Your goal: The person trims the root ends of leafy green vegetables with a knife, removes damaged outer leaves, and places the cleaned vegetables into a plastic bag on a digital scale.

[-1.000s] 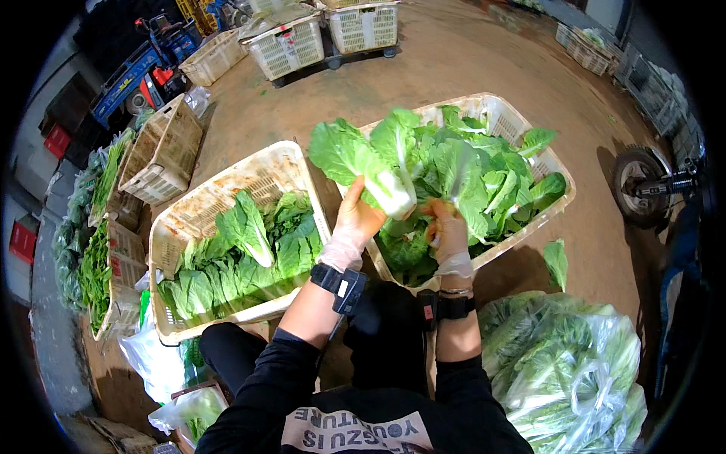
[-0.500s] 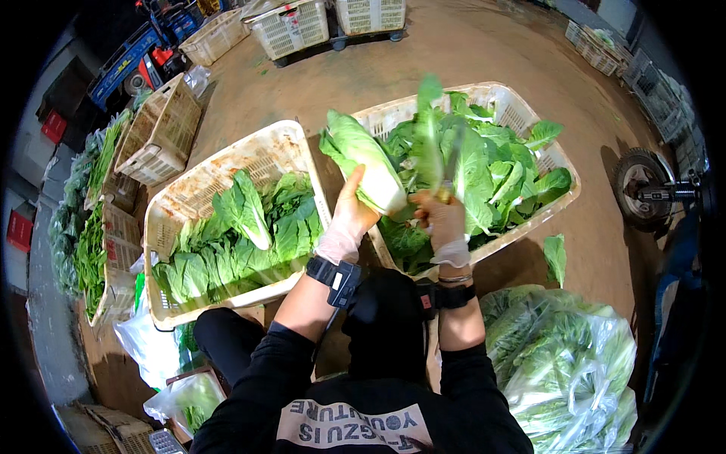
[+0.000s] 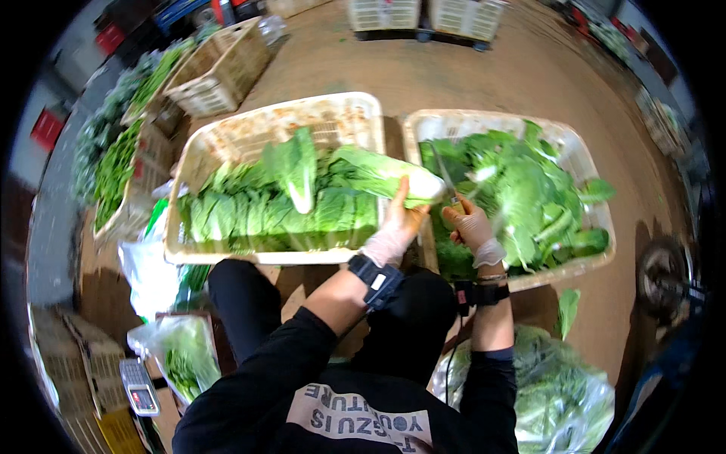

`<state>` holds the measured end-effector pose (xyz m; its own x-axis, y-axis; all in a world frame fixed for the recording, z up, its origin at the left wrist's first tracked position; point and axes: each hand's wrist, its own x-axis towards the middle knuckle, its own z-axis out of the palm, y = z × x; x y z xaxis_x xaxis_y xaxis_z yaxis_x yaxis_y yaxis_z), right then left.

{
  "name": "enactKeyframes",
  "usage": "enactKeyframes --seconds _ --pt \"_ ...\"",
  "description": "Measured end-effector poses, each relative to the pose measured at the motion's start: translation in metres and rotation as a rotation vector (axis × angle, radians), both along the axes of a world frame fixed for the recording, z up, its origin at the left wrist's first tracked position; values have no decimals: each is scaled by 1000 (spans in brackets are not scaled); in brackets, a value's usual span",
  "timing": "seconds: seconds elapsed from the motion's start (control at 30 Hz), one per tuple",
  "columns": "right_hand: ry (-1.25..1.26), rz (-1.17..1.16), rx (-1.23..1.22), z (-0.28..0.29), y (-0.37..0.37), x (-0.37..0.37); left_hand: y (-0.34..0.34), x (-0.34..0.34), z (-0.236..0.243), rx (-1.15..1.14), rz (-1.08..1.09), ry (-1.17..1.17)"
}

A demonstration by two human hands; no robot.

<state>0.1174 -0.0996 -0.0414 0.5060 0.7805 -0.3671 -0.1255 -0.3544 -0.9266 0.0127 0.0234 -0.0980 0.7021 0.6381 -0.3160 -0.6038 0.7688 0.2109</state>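
A long green head of Chinese cabbage (image 3: 382, 172) lies in the grip of my left hand (image 3: 401, 223), its pale base toward the right. Its leafy end reaches over the left cream crate (image 3: 249, 125), where rows of similar heads are packed and one (image 3: 301, 174) rests on top. My right hand (image 3: 470, 225) is closed around the handle of a knife (image 3: 444, 172); the blade points up and slightly left, beside the cabbage base. Both hands wear thin clear gloves. Under the knife stands the right cream crate (image 3: 491, 118), filled with loose leaves (image 3: 529, 204).
A clear bag of greens (image 3: 563, 393) sits at my lower right, with a fallen leaf (image 3: 568, 312) near it. Crates of greens (image 3: 136, 181) line the left. More crates (image 3: 386, 17) stand on wheels at the far side. A wheel (image 3: 659, 276) is at the right edge.
The cabbage has swung left, from upright between the crates to nearly level over the left crate. A loose leaf near the knife is gone from the air. The view has shifted.
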Motion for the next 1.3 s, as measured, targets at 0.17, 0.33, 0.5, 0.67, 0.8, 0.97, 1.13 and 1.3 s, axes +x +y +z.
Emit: enactKeyframes --seconds 0.17,0.33,0.5,0.67,0.8,0.97,1.13,1.3 --pt "-80 40 67 -17 53 1 50 -13 -51 56 -451 -82" --pt "-28 -83 93 -49 58 10 17 -45 -13 150 -557 191" --pt "-75 -17 -24 -49 21 19 86 -137 64 981 -1240 686" --pt "-85 -131 2 -10 -1 -5 219 -173 -28 1117 -512 1773" --pt "-144 -279 -78 27 -16 -27 217 -147 -79 685 -439 2086" --pt "-44 -363 186 35 -54 -45 249 -189 -77 677 -213 1533" --pt "271 -365 414 43 -33 -74 230 -202 6 305 -186 318" --pt "321 -132 370 86 14 -116 160 -183 79 544 -74 -217"
